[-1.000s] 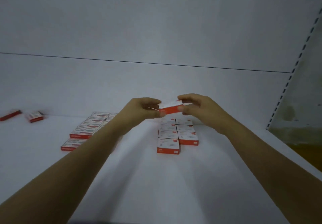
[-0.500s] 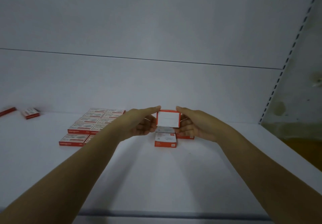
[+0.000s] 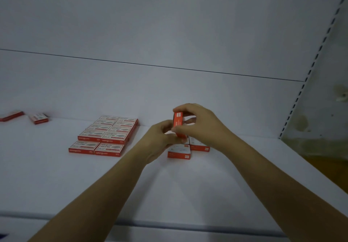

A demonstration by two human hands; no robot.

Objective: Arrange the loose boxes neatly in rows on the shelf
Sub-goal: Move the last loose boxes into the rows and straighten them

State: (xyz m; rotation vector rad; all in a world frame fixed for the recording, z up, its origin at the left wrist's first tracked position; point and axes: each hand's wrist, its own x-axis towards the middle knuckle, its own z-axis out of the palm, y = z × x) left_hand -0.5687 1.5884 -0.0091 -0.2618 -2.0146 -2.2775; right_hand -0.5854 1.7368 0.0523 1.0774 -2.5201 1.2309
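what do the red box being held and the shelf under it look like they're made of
Held box: thin printed cardboard, probably; crisp folded edges, flat red faces with small white print.
Shelf: likely painted sheet metal, smooth matte white; the slotted upright beside it suggests metal shelving, though laminated board can't be ruled out.

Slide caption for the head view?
Left hand and right hand hold a red box over a group of boxes on the shelf.

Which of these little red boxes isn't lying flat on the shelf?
The held box, gripped on end by the left hand and right hand; all others lie flat.
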